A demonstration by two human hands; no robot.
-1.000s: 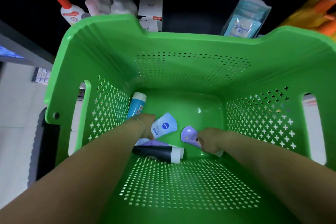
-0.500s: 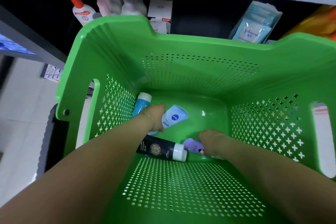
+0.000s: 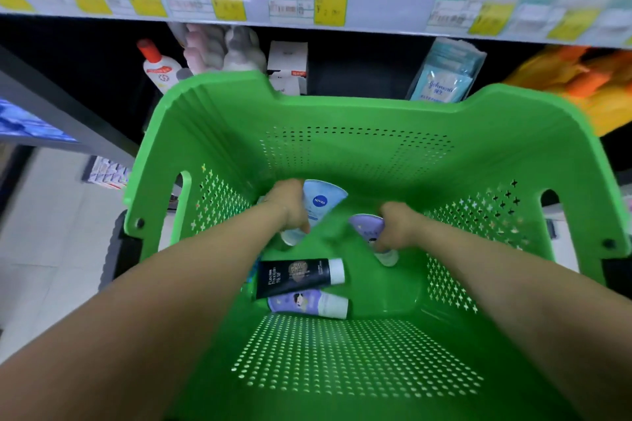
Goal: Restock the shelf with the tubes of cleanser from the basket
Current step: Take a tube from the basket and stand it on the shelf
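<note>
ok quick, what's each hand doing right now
Left hand: closed on the light blue tube.
Right hand: closed on a purple tube.

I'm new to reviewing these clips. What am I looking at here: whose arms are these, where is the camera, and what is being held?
There is no machine here: a person wears one wide-angle camera on the head, looking forward and down, so the two bare arms coming in from the bottom edge are the wearer's own. Both reach into a green basket standing in front of a store shelf with price labels.

The left hand grips a light blue Nivea tube. The right hand grips a purple tube; both tubes have their caps pointing down.

On the basket floor lie a black tube and, right beside it, a second purple tube, each with a white cap. The picture is a little blurred by motion, so the small print is unreadable.
</note>
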